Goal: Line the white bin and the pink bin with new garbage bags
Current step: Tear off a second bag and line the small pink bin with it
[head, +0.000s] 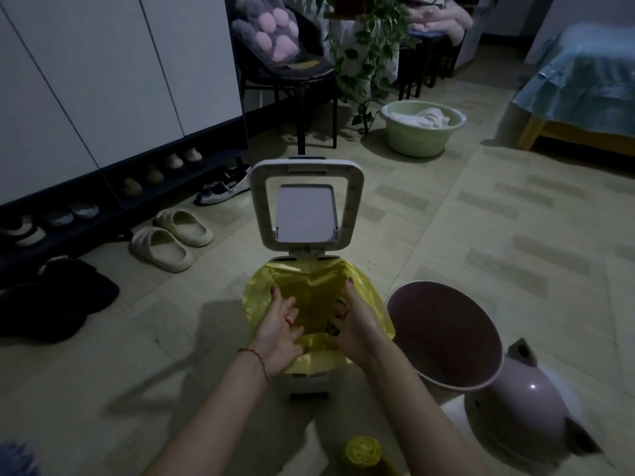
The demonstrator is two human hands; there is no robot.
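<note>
The white bin (pixel 305 386) stands on the floor in front of me with its lid (pixel 305 204) swung up and back. A yellow garbage bag (pixel 261 290) lies inside it, its edge folded out over the rim. My left hand (pixel 280 333) and my right hand (pixel 354 329) both reach into the bin's mouth, fingers spread and pressing the bag against the inner walls. To the right stands the pink bin (pixel 443 334), with no bag in it. Its pink cat-eared lid (pixel 525 410) lies on the floor beside it. A yellow roll of bags (pixel 364 453) lies near my knees.
Slippers (pixel 171 238) and shoes line the floor along a white cabinet (pixel 103 80) at left. A black chair (pixel 292 70) and a trailing plant (pixel 364 56) stand behind the bin. A green basin (pixel 421 139) with cloth sits at the back right, a bed (pixel 584 94) further right.
</note>
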